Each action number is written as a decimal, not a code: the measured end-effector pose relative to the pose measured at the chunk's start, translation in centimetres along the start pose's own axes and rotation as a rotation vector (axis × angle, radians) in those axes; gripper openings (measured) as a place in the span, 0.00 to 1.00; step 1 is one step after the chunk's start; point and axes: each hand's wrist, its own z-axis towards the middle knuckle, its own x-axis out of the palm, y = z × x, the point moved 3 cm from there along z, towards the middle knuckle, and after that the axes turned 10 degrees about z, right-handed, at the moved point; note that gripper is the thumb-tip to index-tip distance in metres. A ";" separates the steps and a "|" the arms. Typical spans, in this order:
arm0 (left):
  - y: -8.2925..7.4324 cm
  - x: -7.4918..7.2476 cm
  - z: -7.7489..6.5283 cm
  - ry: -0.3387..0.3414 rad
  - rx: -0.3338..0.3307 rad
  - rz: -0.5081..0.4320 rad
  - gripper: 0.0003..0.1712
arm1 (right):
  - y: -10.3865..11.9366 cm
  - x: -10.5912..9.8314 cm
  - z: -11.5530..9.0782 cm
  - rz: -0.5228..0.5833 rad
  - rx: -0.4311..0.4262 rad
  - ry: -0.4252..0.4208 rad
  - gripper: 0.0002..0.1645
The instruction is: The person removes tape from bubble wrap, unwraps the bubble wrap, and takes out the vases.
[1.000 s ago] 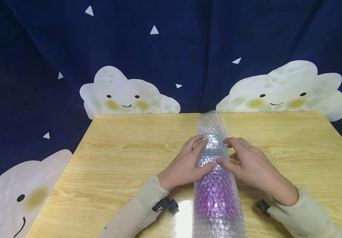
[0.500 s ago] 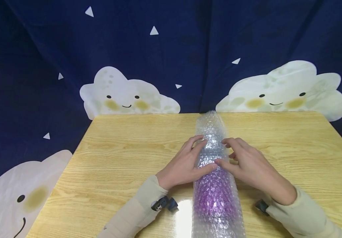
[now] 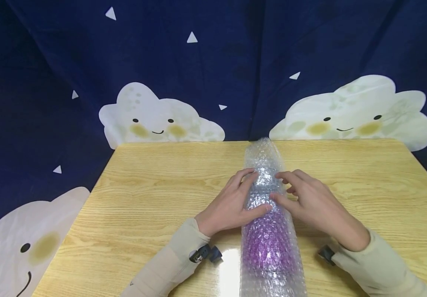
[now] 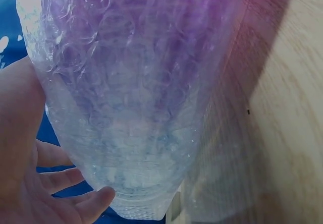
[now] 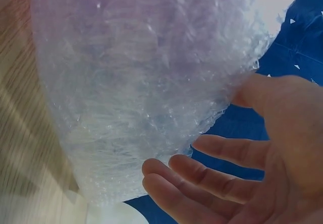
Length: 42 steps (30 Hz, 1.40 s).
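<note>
A long bubble-wrapped thing runs from the near edge of the head view toward the back of the table. Through the wrap shows a purple part and, farther off, a pale silvery-blue section; the kind is hidden. On its left side my left hand rests, thumb across the top and fingertips along the side. Opposite, my right hand touches it with thumb and fingertips. In the left wrist view loosely bent fingers lie along the tapering wrap. The right wrist view has relaxed fingers against the bubble wrap.
The wooden table spreads to both sides of the wrapped thing. Behind it hangs a dark blue curtain with printed clouds and white triangles. A small dark wrist device sits at the left sleeve, another at the right.
A loose edge of wrap at the far right of the bundle no longer sticks out. The right thumb has moved slightly away from the left thumb. The left hand has hardly moved.
</note>
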 end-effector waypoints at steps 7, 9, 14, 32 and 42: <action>0.1 0.0 -0.1 0.005 0.000 0.003 0.52 | -0.2 0.1 0.4 -0.034 -0.039 -0.035 0.26; 0.1 0.0 -0.1 0.011 -0.002 -0.001 0.52 | -0.2 0.1 0.5 -0.040 -0.041 -0.037 0.25; 0.0 0.0 -0.1 0.016 -0.004 -0.007 0.52 | -0.2 0.1 0.6 -0.048 -0.043 -0.046 0.24; -0.1 0.2 -0.1 0.019 -0.010 -0.027 0.52 | 0.0 -0.2 1.7 -0.087 -0.051 -0.060 0.19; -0.1 0.3 -0.2 0.011 -0.014 -0.057 0.51 | -0.2 0.2 1.6 -0.123 -0.090 -0.106 0.17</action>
